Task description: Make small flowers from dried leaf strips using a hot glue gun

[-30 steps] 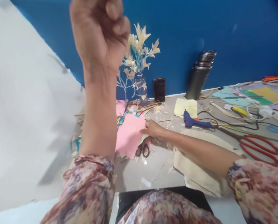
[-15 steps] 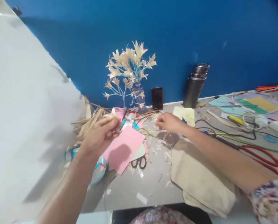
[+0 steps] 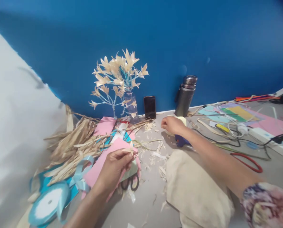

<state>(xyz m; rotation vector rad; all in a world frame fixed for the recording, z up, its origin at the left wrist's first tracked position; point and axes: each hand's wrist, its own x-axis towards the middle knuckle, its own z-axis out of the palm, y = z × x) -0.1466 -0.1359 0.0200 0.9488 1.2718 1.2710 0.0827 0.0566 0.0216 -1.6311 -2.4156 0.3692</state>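
Note:
My left hand (image 3: 116, 166) pinches a small cream flower (image 3: 131, 148), seemingly of dried husk, between thumb and fingers above a pink paper sheet (image 3: 100, 164). My right hand (image 3: 173, 125) is closed, its fingertips curled together over a pale yellow sheet (image 3: 182, 120); whatever they may hold is hidden. Just under the right wrist lies a blue tool (image 3: 180, 141), mostly covered by the arm. Black scissor handles (image 3: 130, 183) stick out from beneath the papers below my left hand. Similar cream flowers (image 3: 119, 71) on blue-wrapped stems stand in a clear bottle (image 3: 131, 107) at the back.
Dried husks (image 3: 71, 142) and a blue ribbon spool (image 3: 48, 204) are on the left. A phone (image 3: 150, 107) and a dark flask (image 3: 186, 96) lean by the wall. Beige cloth (image 3: 196, 186) lies in front; cables and a power strip (image 3: 272, 142) are at right.
The view has swung right and down. My left hand has moved right and lower over the pink sheet, and its flower now shows. My right hand has shifted over the yellow sheet.

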